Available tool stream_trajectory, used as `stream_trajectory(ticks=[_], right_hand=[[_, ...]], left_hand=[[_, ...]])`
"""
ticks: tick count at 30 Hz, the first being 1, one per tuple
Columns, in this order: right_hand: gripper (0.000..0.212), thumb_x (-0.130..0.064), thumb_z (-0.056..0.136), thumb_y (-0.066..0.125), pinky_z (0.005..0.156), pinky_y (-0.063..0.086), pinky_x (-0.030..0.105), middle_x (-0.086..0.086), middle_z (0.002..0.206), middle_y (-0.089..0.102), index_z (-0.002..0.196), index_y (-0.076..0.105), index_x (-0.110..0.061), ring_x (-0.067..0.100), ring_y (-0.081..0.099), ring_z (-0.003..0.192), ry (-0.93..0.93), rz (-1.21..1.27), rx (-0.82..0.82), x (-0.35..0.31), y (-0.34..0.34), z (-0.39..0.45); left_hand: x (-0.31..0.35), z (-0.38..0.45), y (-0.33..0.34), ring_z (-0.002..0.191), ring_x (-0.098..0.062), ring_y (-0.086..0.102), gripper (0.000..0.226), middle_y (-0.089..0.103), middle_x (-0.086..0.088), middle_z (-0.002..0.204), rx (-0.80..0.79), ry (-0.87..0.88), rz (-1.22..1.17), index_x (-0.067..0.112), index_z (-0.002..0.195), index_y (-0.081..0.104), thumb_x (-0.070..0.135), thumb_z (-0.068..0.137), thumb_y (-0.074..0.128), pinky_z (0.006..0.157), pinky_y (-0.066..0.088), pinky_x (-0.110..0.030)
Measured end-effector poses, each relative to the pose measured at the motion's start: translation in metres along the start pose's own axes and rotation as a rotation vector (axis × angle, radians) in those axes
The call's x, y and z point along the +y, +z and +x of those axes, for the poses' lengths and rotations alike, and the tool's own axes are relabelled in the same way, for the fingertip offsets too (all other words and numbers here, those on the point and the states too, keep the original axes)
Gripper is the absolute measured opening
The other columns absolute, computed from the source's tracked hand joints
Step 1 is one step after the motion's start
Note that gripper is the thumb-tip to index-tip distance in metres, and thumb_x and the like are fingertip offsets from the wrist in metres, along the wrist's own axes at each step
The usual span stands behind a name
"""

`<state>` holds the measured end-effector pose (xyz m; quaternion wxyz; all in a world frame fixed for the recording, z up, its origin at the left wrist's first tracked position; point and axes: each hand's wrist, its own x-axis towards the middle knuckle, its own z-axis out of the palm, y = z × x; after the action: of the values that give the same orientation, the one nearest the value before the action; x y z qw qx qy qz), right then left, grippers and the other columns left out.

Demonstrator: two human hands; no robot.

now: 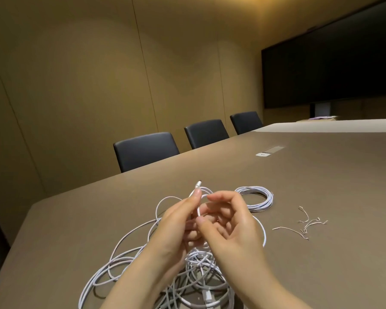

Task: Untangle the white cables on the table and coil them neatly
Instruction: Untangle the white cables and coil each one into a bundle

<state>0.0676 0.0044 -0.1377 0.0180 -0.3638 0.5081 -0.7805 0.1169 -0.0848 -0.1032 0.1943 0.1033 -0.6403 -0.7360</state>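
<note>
A tangle of white cables (pixel 129 262) sprawls over the brown table (pixel 321 197) in front of me. My left hand (pixel 176 224) pinches one cable near its end, and the connector (pixel 198 184) sticks up past the fingertips. My right hand (pixel 230 221) is raised beside it, fingers curled, thumb and fingers on a loop of the same cable. One neat white coil (pixel 260 197) lies just behind my right hand. Another white plug (pixel 207 296) rests in the tangle near the frame's lower edge.
Several short twist ties (pixel 308 224) lie scattered on the table to the right. A flush socket panel (pixel 270 150) sits further back. Three dark chairs (pixel 145 150) line the far edge, and a large black screen (pixel 330 70) hangs on the right wall.
</note>
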Motion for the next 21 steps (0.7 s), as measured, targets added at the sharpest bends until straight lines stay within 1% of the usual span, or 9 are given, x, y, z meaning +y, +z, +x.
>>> stream_trajectory(ticks=[3,4,6,8,10,13,15,18,21], right_hand=[[0.035,-0.017,0.068,0.073,0.069,0.058,0.045,-0.001,0.083,0.070,0.080,0.046,-0.037,0.020,0.065,0.068,0.000,-0.044,0.027,0.000,-0.001,0.001],[0.039,-0.018,0.066,0.075,0.069,0.057,0.046,0.000,0.081,0.069,0.079,0.043,-0.037,0.021,0.065,0.068,-0.017,-0.077,0.041,0.000,-0.002,0.001],[0.048,-0.014,0.067,0.079,0.066,0.056,0.038,-0.002,0.076,0.069,0.076,0.038,-0.038,0.017,0.064,0.065,-0.072,-0.162,0.075,0.001,-0.004,0.000],[0.056,-0.008,0.069,0.081,0.061,0.053,0.029,-0.006,0.073,0.068,0.076,0.036,-0.040,0.014,0.063,0.062,-0.141,-0.236,0.095,0.002,-0.004,-0.001],[0.055,-0.016,0.065,0.085,0.058,0.052,0.029,-0.007,0.073,0.065,0.078,0.037,-0.040,0.015,0.063,0.062,-0.200,-0.275,0.100,0.005,-0.003,-0.002],[0.050,-0.042,0.061,0.083,0.054,0.046,0.025,-0.003,0.069,0.056,0.080,0.038,-0.037,0.012,0.055,0.056,-0.153,-0.279,0.037,0.011,-0.004,-0.001],[0.043,-0.057,0.066,0.074,0.054,0.039,0.022,-0.004,0.070,0.055,0.082,0.041,-0.034,0.010,0.049,0.055,-0.130,-0.387,-0.058,0.014,-0.007,0.001],[0.044,-0.071,0.072,0.053,0.060,0.044,0.031,-0.010,0.067,0.060,0.087,0.052,-0.030,0.008,0.052,0.059,-0.141,-0.662,-0.167,0.020,-0.014,0.005],[0.041,-0.070,0.078,0.044,0.057,0.038,0.029,-0.013,0.057,0.054,0.081,0.057,-0.031,0.010,0.050,0.059,-0.160,-0.773,-0.248,0.024,-0.021,0.011]], left_hand=[[-0.003,0.001,-0.003,0.063,-0.020,0.047,0.040,0.061,-0.002,0.067,-0.038,0.007,0.035,0.017,0.065,0.071,0.047,0.086,0.055,0.052,0.031,-0.023],[-0.004,0.001,-0.003,0.073,-0.026,0.044,0.041,0.061,-0.008,0.075,-0.053,0.004,0.064,0.017,0.068,0.074,0.047,0.088,0.055,0.057,0.031,-0.027],[-0.006,0.001,-0.004,0.082,-0.032,0.029,0.037,0.050,-0.015,0.080,-0.083,0.018,0.113,0.013,0.070,0.065,0.046,0.088,0.060,0.062,0.025,-0.033],[-0.007,0.003,-0.006,0.078,-0.031,0.033,0.031,0.043,-0.015,0.080,-0.066,0.026,0.101,0.008,0.082,0.054,0.036,0.081,0.067,0.062,0.027,-0.034],[-0.007,0.006,-0.009,0.064,-0.023,0.038,0.026,0.040,-0.012,0.065,-0.016,0.041,0.056,0.010,0.069,0.051,0.029,0.079,0.065,0.060,0.030,-0.033],[0.001,0.008,-0.015,0.051,-0.014,0.018,0.032,0.028,0.001,0.054,-0.010,0.069,-0.090,0.019,0.053,0.045,0.029,0.081,0.057,0.055,0.015,-0.030],[0.010,0.010,-0.028,0.047,-0.011,0.022,0.036,0.026,0.002,0.056,-0.001,0.076,-0.235,0.018,0.056,0.040,0.028,0.089,0.052,0.052,0.018,-0.026],[0.024,0.012,-0.051,0.049,-0.012,0.032,0.042,0.028,0.003,0.059,0.007,0.072,-0.454,0.018,0.058,0.036,0.032,0.097,0.045,0.046,0.039,-0.023],[0.032,0.008,-0.068,0.045,-0.009,0.029,0.045,0.026,0.004,0.057,-0.047,0.053,-0.545,0.017,0.059,0.039,0.035,0.100,0.045,0.041,0.035,-0.020]])
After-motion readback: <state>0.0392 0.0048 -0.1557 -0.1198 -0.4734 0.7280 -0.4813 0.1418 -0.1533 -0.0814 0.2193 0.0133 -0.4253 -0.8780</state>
